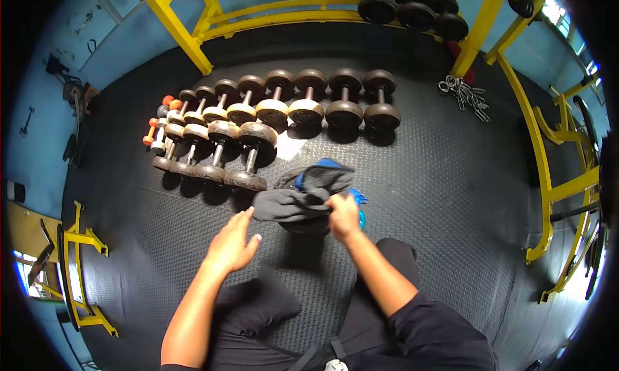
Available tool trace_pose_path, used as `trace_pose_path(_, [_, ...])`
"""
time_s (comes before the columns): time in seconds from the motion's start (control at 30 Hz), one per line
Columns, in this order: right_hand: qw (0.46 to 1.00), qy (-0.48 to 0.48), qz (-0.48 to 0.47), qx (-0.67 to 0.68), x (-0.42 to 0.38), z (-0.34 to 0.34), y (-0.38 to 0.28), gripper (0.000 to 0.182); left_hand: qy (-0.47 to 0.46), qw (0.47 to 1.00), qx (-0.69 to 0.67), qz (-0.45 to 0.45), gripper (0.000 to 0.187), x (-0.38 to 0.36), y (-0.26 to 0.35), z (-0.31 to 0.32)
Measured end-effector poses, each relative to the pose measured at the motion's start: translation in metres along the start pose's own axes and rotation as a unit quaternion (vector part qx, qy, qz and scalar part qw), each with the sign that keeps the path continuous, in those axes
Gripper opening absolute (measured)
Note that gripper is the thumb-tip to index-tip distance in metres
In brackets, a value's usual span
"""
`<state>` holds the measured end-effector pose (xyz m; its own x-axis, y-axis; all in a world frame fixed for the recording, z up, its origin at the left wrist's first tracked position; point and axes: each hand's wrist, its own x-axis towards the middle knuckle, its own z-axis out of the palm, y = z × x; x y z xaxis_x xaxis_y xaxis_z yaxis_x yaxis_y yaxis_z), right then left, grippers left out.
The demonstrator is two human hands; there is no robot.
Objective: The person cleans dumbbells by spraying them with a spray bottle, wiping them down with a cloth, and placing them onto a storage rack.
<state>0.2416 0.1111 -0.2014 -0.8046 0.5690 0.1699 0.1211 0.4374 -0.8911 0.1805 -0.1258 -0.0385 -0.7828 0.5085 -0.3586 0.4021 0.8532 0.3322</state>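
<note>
My right hand (pixel 343 214) is closed on a dark grey cloth (pixel 293 203), which hangs out to the left from it. My left hand (pixel 233 242) has its fingers stretched out and apart, just below the cloth's left end, holding nothing. Behind the cloth, a dark rounded thing with a blue part (pixel 327 163) is partly covered; I cannot tell what it is. A small bright blue item (pixel 358 195) lies on the floor just right of my right hand.
Dumbbells (pixel 280 100) stand in two rows ahead on the black floor (pixel 445 203). Behind them runs a yellow rack (pixel 284 24) holding more dumbbells. Metal clips (pixel 465 95) lie near its right post. Yellow gym frames (pixel 545 171) stand at the right, another (pixel 84 237) at the left.
</note>
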Motion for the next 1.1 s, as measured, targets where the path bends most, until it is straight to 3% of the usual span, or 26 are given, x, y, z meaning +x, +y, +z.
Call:
trace_pose_path(0.03, [0.933, 0.042, 0.13, 0.334, 0.009, -0.02, -0.002, 0.014, -0.021, 1.0, 0.022, 0.0, 0.077, -0.003, 0.008, 0.011])
trace_pose_path(0.07, [0.741, 0.088, 0.23, 0.625, 0.023, -0.04, -0.004, 0.014, -0.039, 0.998, 0.046, 0.008, 0.082, 0.0, 0.019, 0.021])
trace_pose_path(0.13, [0.821, 0.137, 0.222, 0.507, 0.037, -0.073, 0.005, 0.01, -0.001, 1.0, -0.005, 0.009, 0.093, 0.018, 0.029, 0.05])
trace_pose_path(0.17, [0.833, 0.124, 0.222, 0.491, 0.038, -0.092, 0.004, 0.006, 0.058, 0.998, -0.009, 0.007, 0.093, 0.029, 0.029, 0.067])
trace_pose_path(0.2, [0.835, 0.08, 0.28, 0.467, 0.04, -0.107, 0.018, 0.014, 0.118, 0.993, -0.016, 0.001, 0.094, 0.042, 0.023, 0.088])
trace_pose_path(0.23, [0.882, 0.029, 0.256, 0.394, 0.038, -0.115, 0.024, 0.024, 0.185, 0.975, -0.119, 0.003, 0.095, 0.06, 0.007, 0.117])
trace_pose_path(0.3, [0.952, -0.055, 0.247, 0.172, 0.028, -0.117, 0.043, 0.051, 0.215, 0.915, -0.325, -0.104, 0.092, 0.095, -0.006, 0.155])
trace_pose_path(0.33, [0.955, -0.064, 0.288, 0.044, 0.016, -0.112, 0.034, 0.068, 0.215, 0.856, -0.44, -0.168, 0.087, 0.109, -0.006, 0.166])
trace_pose_path(0.37, [0.943, -0.11, 0.308, -0.062, 0.006, -0.097, 0.05, 0.076, 0.232, 0.794, -0.552, -0.108, 0.072, 0.117, -0.007, 0.179])
trace_pose_path(0.4, [0.917, -0.156, 0.328, -0.166, -0.002, -0.079, 0.071, 0.085, 0.297, 0.78, -0.546, -0.072, 0.058, 0.12, -0.003, 0.187])
trace_pose_path(0.47, [0.852, -0.206, 0.415, -0.242, -0.007, -0.046, 0.087, 0.1, 0.296, 0.772, -0.561, -0.031, 0.052, 0.122, -0.011, 0.198])
trace_pose_path(0.67, [0.846, -0.169, 0.467, -0.194, -0.025, -0.043, 0.112, 0.113, 0.306, 0.752, -0.583, -0.004, 0.049, 0.123, 0.002, 0.194])
trace_pose_path(0.8, [0.937, 0.053, 0.291, -0.187, -0.079, -0.071, 0.121, 0.116, 0.316, 0.752, -0.578, -0.011, 0.049, 0.123, 0.007, 0.195])
trace_pose_path(1.0, [0.89, 0.177, 0.342, -0.242, -0.139, -0.081, 0.136, 0.112, 0.306, 0.783, -0.541, 0.012, 0.059, 0.118, 0.019, 0.189])
trace_pose_path(1.1, [0.885, 0.155, 0.364, -0.244, -0.138, -0.075, 0.124, 0.11, 0.277, 0.785, -0.553, 0.04, 0.064, 0.116, 0.028, 0.188])
